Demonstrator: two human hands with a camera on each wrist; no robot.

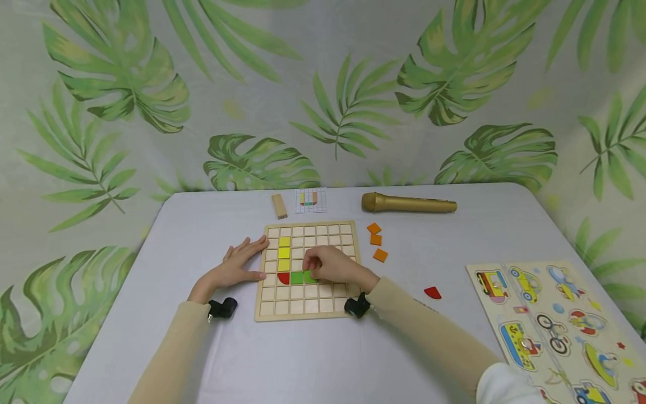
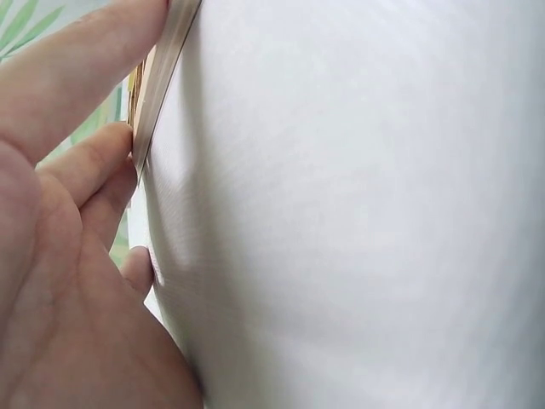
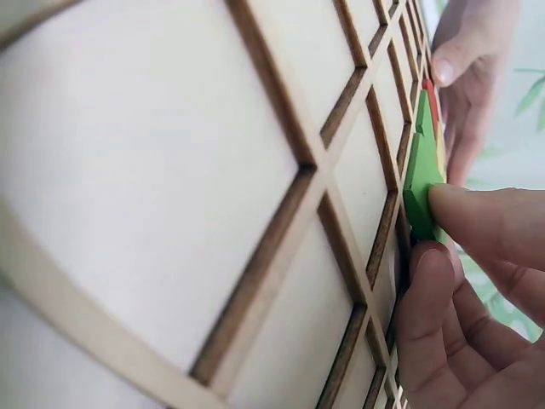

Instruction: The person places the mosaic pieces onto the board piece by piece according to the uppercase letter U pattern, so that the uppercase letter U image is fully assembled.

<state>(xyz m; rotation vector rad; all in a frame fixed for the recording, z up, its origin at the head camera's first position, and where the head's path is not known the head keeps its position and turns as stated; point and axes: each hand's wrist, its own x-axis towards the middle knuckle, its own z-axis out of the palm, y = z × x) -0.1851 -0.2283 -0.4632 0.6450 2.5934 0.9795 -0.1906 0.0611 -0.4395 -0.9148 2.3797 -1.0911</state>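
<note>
A wooden grid board (image 1: 303,318) lies on the table. Down one column run yellow square tiles (image 1: 285,253), with a red quarter-round tile (image 1: 284,278) beneath them and a green square tile (image 1: 296,278) beside the red one. My right hand (image 1: 335,265) pinches a second green tile (image 3: 419,183) between thumb and fingers, in the cell right of the first green tile. It sits at the cell, partly covered by the fingers. My left hand (image 1: 234,267) has its fingers extended, fingertips touching the board's left edge (image 2: 157,94).
Orange square tiles (image 1: 375,240) and a red quarter-round tile (image 1: 432,292) lie right of the board. Behind it are a wooden block (image 1: 279,206), a pattern card (image 1: 310,200) and a gold microphone (image 1: 409,203). A vehicle puzzle board (image 1: 555,331) occupies the right side.
</note>
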